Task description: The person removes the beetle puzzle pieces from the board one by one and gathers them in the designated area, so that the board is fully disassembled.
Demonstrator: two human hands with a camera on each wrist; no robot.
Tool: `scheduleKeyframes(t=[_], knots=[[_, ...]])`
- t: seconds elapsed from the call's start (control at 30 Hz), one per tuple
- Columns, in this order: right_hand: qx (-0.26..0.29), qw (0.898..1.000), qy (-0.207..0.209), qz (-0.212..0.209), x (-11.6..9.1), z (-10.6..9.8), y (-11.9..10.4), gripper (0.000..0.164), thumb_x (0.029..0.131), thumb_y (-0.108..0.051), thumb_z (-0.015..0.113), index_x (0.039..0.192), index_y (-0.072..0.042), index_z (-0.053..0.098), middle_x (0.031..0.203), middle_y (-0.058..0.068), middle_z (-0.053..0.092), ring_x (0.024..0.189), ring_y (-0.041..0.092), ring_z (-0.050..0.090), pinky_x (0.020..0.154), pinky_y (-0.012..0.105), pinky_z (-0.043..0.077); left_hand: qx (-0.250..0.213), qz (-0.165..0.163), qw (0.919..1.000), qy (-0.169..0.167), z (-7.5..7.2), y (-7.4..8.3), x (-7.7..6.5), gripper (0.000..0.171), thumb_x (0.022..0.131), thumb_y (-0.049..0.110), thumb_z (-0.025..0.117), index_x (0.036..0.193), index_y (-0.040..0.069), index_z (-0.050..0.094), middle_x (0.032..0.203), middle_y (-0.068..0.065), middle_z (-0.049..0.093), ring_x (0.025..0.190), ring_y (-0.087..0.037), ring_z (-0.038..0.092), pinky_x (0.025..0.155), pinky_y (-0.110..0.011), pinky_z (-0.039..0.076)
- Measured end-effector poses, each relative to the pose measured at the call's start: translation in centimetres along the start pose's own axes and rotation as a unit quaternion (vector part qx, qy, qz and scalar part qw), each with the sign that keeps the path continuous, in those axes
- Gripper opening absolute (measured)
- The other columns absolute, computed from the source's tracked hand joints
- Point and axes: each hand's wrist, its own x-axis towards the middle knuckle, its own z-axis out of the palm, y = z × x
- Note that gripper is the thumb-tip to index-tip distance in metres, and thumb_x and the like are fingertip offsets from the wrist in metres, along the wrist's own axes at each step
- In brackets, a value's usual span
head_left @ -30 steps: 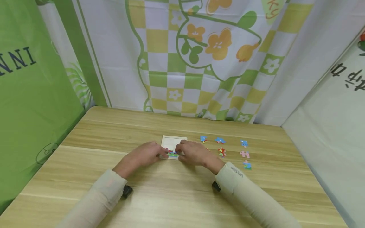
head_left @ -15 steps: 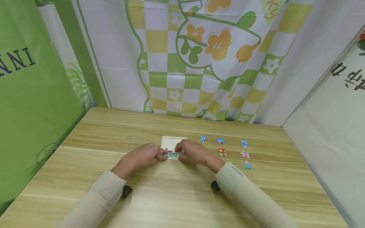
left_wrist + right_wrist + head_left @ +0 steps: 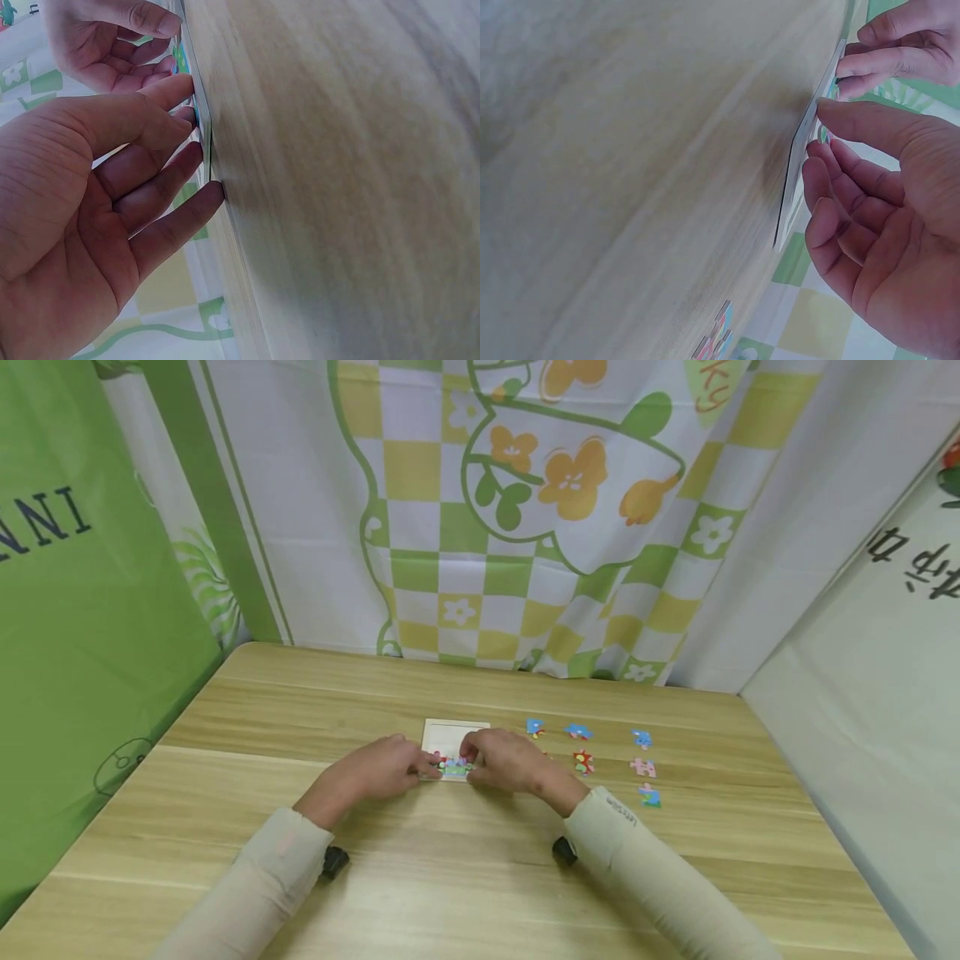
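Observation:
A small pale wooden puzzle tray [image 3: 444,737] lies on the table, with colourful jigsaw pieces [image 3: 453,767] along its near side. My left hand [image 3: 386,766] rests at the tray's left end; in the left wrist view the left fingers [image 3: 169,232] reach out fairly straight to the tray edge. From the other side, my right hand [image 3: 510,762] holds a puzzle piece at the right end of the row, largely hidden by the hand. The right wrist view has the right thumb [image 3: 862,124] at the tray's near edge and the other right fingers bent over it.
To the right of the tray, several loose puzzle pieces lie spread out, among them a red one [image 3: 583,762], a pink one [image 3: 643,767] and a blue-green one [image 3: 650,795]. A patterned curtain [image 3: 465,568] hangs behind the table [image 3: 450,877].
Both hands stay at the tray with only slight finger shifts. The row of pieces between them shows a little differently. The loose pieces on the right have not moved.

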Motion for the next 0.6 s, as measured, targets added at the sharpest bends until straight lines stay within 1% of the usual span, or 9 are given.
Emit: scheduleKeyframes(t=[0.07, 0.13, 0.2, 0.27, 0.3, 0.37, 0.43, 0.5, 0.6], knots=[[0.001, 1.0, 0.002, 0.001, -0.03, -0.06, -0.1, 0.026, 0.087, -0.014, 0.079, 0.111, -0.011, 0.069, 0.103, -0.001, 0.071, 0.095, 0.019, 0.065, 0.082, 0.04, 0.052, -0.002, -0.003, 1.0, -0.001, 0.04, -0.04, 0.06, 0.03, 0.094, -0.007, 0.064, 0.119, 0.005, 0.077, 0.135, -0.013, 0.064, 0.056, 0.0, 0.029, 0.052, -0.023, 0.029], [0.001, 1.0, 0.003, 0.002, -0.05, -0.08, -0.17, 0.027, 0.087, -0.015, 0.08, 0.111, -0.011, 0.069, 0.103, -0.001, 0.071, 0.095, 0.019, 0.065, 0.082, 0.04, 0.052, -0.004, -0.007, 1.0, -0.003, 0.05, -0.09, 0.08, 0.032, 0.094, -0.007, 0.063, 0.12, 0.005, 0.077, 0.135, -0.012, 0.064, 0.056, 0.0, 0.039, 0.053, -0.024, 0.03], [0.002, 1.0, 0.006, 0.002, -0.08, -0.05, -0.15, 0.027, 0.087, -0.015, 0.08, 0.111, -0.011, 0.07, 0.102, -0.001, 0.071, 0.094, 0.018, 0.065, 0.081, 0.04, 0.052, -0.002, -0.008, 1.0, -0.003, 0.03, -0.14, 0.1, 0.032, 0.094, -0.007, 0.063, 0.119, 0.006, 0.077, 0.135, -0.012, 0.064, 0.06, -0.003, 0.052, 0.055, -0.024, 0.033], [0.003, 1.0, 0.011, -0.003, -0.11, -0.02, -0.09, 0.024, 0.088, -0.014, 0.08, 0.109, -0.011, 0.07, 0.101, -0.001, 0.071, 0.092, 0.017, 0.065, 0.079, 0.038, 0.052, 0.0, -0.008, 1.0, -0.003, 0.0, -0.15, 0.11, 0.032, 0.093, -0.008, 0.063, 0.119, 0.006, 0.077, 0.135, -0.011, 0.065, 0.065, -0.004, 0.058, 0.056, -0.024, 0.036], [0.004, 1.0, 0.015, -0.005, -0.12, 0.01, -0.06, 0.022, 0.088, -0.014, 0.079, 0.108, -0.011, 0.07, 0.099, -0.002, 0.071, 0.09, 0.016, 0.065, 0.078, 0.037, 0.052, 0.0, -0.009, 1.0, -0.003, 0.0, -0.16, 0.1, 0.032, 0.093, -0.008, 0.063, 0.119, 0.006, 0.077, 0.135, -0.011, 0.065, 0.065, -0.004, 0.057, 0.056, -0.024, 0.035], [0.01, 1.0, 0.026, -0.008, -0.13, 0.04, -0.01, 0.014, 0.092, -0.013, 0.076, 0.105, -0.012, 0.071, 0.096, -0.003, 0.071, 0.086, 0.014, 0.065, 0.075, 0.035, 0.052, 0.001, -0.009, 1.0, -0.003, -0.01, -0.14, 0.09, 0.032, 0.093, -0.007, 0.064, 0.119, 0.006, 0.077, 0.135, -0.011, 0.065, 0.061, -0.001, 0.048, 0.056, -0.024, 0.034], [0.014, 0.999, 0.039, -0.011, -0.13, 0.06, 0.0, 0.006, 0.096, -0.014, 0.071, 0.102, -0.014, 0.072, 0.094, -0.005, 0.071, 0.082, 0.011, 0.064, 0.072, 0.032, 0.052, 0.001, -0.009, 1.0, -0.004, -0.01, -0.12, 0.08, 0.032, 0.094, -0.007, 0.064, 0.119, 0.007, 0.077, 0.135, -0.01, 0.065, 0.057, 0.0, 0.033, 0.054, -0.023, 0.03], [0.018, 0.999, 0.051, -0.008, -0.12, 0.06, -0.04, 0.004, 0.099, -0.015, 0.068, 0.099, -0.015, 0.072, 0.092, -0.006, 0.071, 0.078, 0.009, 0.062, 0.069, 0.031, 0.051, 0.0, -0.011, 0.9999, -0.006, -0.02, -0.06, 0.05, 0.031, 0.094, -0.006, 0.064, 0.12, 0.007, 0.077, 0.135, -0.01, 0.065, 0.057, -0.004, 0.02, 0.053, -0.024, 0.027], [0.018, 0.998, 0.06, -0.007, -0.1, 0.02, -0.12, 0.007, 0.101, -0.018, 0.067, 0.096, -0.017, 0.072, 0.09, -0.008, 0.071, 0.074, 0.006, 0.06, 0.065, 0.029, 0.05, 0.002, -0.012, 0.9999, -0.006, -0.09, 0.02, 0.01, 0.031, 0.095, -0.005, 0.064, 0.12, 0.007, 0.077, 0.135, -0.009, 0.065, 0.058, -0.005, 0.017, 0.053, -0.023, 0.026]])
